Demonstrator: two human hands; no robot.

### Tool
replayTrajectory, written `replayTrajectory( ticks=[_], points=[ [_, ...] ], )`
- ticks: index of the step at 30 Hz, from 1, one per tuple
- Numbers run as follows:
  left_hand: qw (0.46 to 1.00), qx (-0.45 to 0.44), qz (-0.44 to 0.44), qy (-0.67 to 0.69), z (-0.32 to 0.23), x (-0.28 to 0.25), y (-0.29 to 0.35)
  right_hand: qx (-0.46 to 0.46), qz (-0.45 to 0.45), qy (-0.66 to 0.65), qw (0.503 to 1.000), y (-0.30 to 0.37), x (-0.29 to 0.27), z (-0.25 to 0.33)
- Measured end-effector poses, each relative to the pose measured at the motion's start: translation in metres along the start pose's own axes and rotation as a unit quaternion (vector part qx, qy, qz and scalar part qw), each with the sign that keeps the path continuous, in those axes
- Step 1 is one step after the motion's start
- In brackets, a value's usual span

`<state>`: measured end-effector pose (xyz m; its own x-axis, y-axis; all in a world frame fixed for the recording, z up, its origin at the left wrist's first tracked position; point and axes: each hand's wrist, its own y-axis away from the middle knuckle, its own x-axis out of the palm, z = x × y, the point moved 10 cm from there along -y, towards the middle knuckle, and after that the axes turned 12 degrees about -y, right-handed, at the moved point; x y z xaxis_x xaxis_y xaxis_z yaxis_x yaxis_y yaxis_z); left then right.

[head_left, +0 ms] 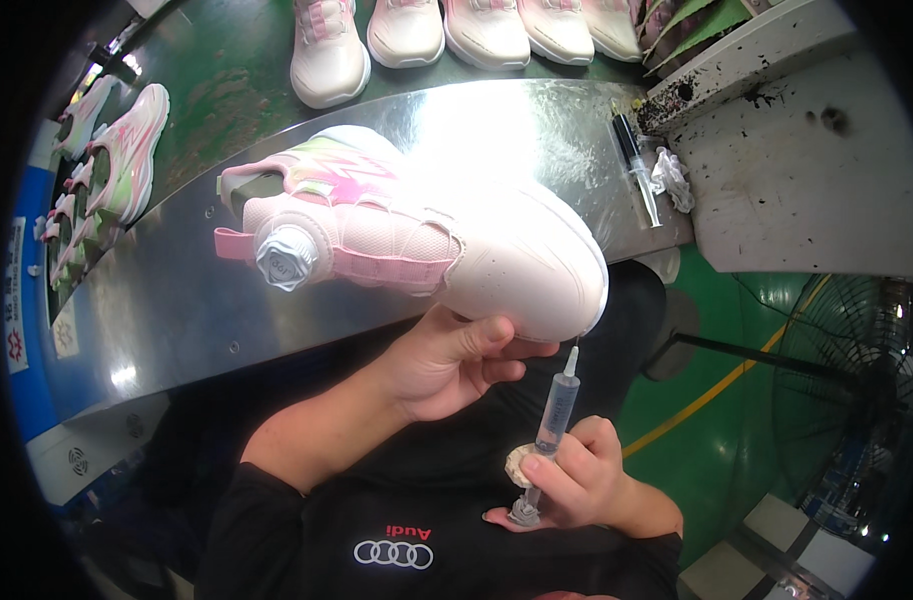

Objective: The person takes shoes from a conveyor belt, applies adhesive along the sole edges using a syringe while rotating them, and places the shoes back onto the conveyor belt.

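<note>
A pink and cream sneaker [517, 250] with a white dial knob [289, 256] and green accents is held up above the metal bench, toe pointing right. My left hand [457, 365] grips it from below near the forefoot, thumb on the near side. In my right hand [582, 475] is a clear syringe [557, 412], its fingers wrapped round the barrel and the thumb at the plunger end. The syringe's thin needle tip meets the sole edge at the toe; whether it goes in cannot be told. A whitish wad [520, 465] sits round the syringe's rear.
A shiny metal bench [177, 310] curves across the front. Several similar sneakers [407, 35] stand along the back, more shoes [127, 150] at left. A dark-filled syringe [634, 160] and crumpled tissue [671, 180] lie at the bench's right. A black fan [847, 380] stands at right.
</note>
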<state>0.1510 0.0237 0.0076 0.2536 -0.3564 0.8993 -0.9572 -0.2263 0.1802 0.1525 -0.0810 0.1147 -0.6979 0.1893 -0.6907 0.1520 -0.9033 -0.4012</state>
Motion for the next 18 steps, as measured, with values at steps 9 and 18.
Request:
replayTrajectory(
  ticks=[9,18],
  points=[
    [1.000,0.001,-0.010,-0.010,-0.001,0.000,-0.006,0.010,-0.034,0.000,0.999,0.002,-0.006,-0.006],
    [1.000,-0.020,0.003,-0.001,0.012,-0.024,0.040,-0.063,-0.114,0.052,0.990,-0.001,-0.033,-0.018]
  ],
)
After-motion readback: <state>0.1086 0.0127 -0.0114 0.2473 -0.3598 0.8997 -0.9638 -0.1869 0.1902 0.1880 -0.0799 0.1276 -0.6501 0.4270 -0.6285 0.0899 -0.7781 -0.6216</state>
